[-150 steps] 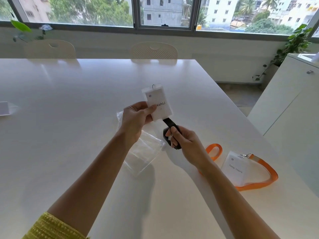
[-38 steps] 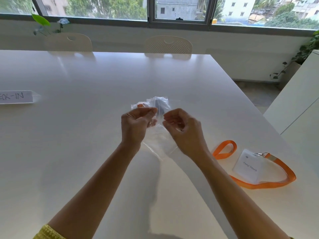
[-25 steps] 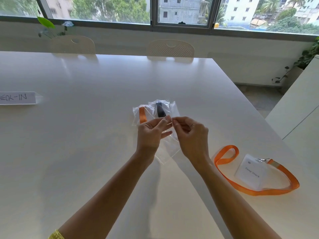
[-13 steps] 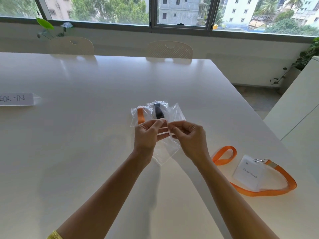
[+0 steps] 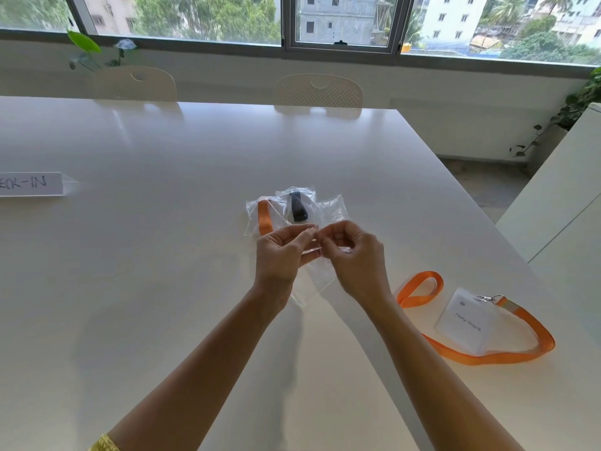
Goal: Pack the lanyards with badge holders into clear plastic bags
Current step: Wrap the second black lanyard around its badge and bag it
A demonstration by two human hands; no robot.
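Two hands meet mid-counter over an empty clear plastic bag [image 5: 313, 281]: left hand [image 5: 281, 252] and right hand [image 5: 354, 255] each pinch its mouth with curled fingers. The thin film could slip or stay stuck shut. Toward the right edge lies the unpacked orange lanyard [image 5: 481, 354] with its badge holder [image 5: 463, 322]. Beyond the hands sit packed bags [image 5: 286, 209]; a stray elbow could drag them.

Two bare forearms enter from the lower edge. Left hand [image 5: 282, 255] and right hand [image 5: 356, 255]: no rings, watch or gloves visible. Left arm: edge of a yellow-gold knitted sleeve [image 5: 103, 444] at the frame bottom. Right arm: no sleeve in frame.
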